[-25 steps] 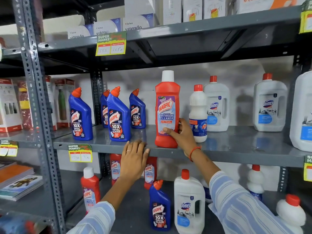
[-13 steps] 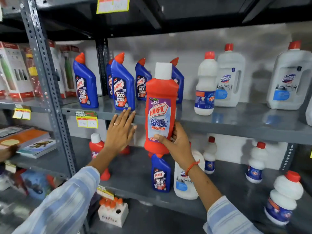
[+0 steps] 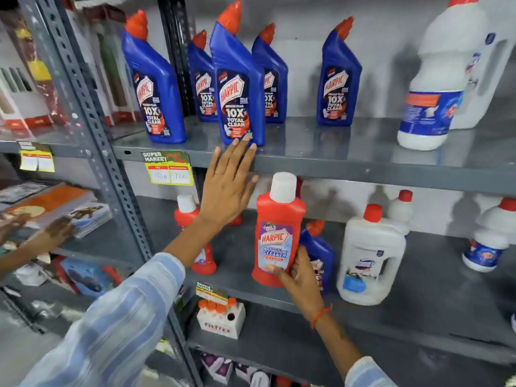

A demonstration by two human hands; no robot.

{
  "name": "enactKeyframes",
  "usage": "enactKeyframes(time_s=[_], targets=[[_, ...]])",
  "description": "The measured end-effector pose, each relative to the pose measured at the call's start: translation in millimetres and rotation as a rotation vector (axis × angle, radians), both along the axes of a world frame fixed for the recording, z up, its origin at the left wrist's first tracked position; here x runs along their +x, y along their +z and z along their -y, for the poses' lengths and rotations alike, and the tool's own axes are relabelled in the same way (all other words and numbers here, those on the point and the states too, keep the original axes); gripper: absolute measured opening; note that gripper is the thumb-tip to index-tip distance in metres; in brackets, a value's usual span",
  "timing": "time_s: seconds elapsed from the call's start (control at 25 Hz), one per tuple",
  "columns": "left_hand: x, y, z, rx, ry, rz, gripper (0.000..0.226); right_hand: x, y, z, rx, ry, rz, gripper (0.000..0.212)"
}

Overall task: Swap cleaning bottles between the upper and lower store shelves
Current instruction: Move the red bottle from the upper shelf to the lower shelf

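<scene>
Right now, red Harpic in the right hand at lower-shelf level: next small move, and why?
Probably set the red Harpic bottle down on the lower shelf, in the gap left of the blue bottle. The right hand holds it upright, low, near the front edge.

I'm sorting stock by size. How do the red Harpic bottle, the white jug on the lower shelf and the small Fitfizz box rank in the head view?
1. White jug and red Harpic bottle, held by the right hand: alike, the bottle nearer, so unranked.
2. Fitfizz box, clearly smallest.
</scene>
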State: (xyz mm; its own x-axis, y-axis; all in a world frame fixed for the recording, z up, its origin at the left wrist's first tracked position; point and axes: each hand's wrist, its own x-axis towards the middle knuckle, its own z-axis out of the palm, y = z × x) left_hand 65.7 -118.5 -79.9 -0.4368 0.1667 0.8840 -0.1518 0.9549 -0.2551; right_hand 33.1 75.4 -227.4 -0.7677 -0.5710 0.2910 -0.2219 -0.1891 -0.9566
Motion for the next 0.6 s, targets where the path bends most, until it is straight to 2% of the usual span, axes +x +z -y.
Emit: enactKeyframes(time_s=[0.16,0.28,0.36,0.6], targets=[[-17,-5,1,0.035,-0.023,-0.106,0.053,-17,-33,33,0.072,-0.011,0.081,0.054],[-20,-2,-9,-0.030,-0.037,-0.155,0.053,-30,-45,34,0.174,-0.040,0.100,0.049],[-33,-15,19,0.026,-0.092,-0.162,0.053,-32,-69,65,0.185,-0.117,0.149,0.046],[-32,-15,15,-0.009,-0.112,-0.220,0.052,-50,-66,70,0.234,-0.108,0.176,0.049]])
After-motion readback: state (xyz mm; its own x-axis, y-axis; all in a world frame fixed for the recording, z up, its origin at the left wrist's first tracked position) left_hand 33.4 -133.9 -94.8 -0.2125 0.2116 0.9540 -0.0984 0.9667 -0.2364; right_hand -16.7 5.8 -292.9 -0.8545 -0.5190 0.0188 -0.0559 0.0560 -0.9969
